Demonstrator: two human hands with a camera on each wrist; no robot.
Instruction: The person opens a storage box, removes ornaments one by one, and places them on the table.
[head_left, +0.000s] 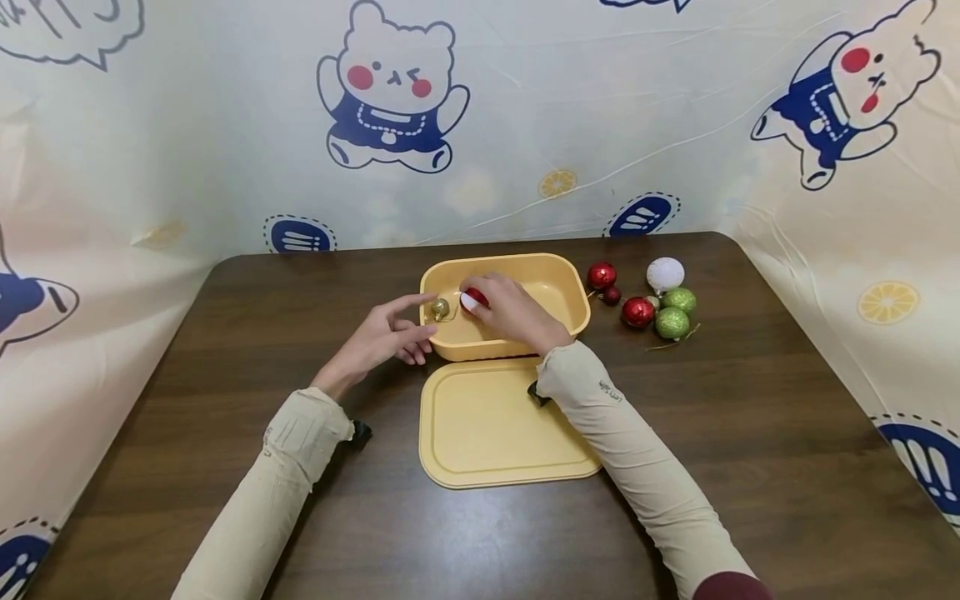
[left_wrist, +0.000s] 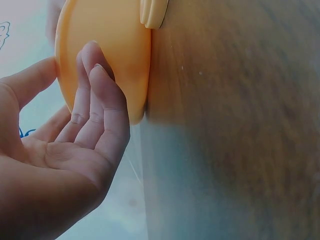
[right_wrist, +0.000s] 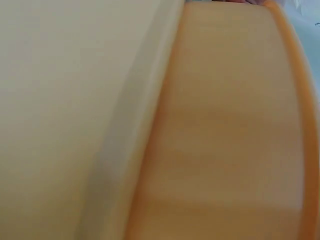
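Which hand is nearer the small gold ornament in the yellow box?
Left. The left hand reaches its forefinger to the gold ornament; the right hand holds a red ornament beside it.

a red-and-white ball [head_left: 473,299] and small gold ball [head_left: 440,308] lie inside the open yellow box [head_left: 573,296].

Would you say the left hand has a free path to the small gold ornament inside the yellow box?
Probably yes: the left hand rests open at the yellow box wall, forefinger almost at the gold ornament. The right hand, holding a red-and-white ornament, sits beside it, not across the way.
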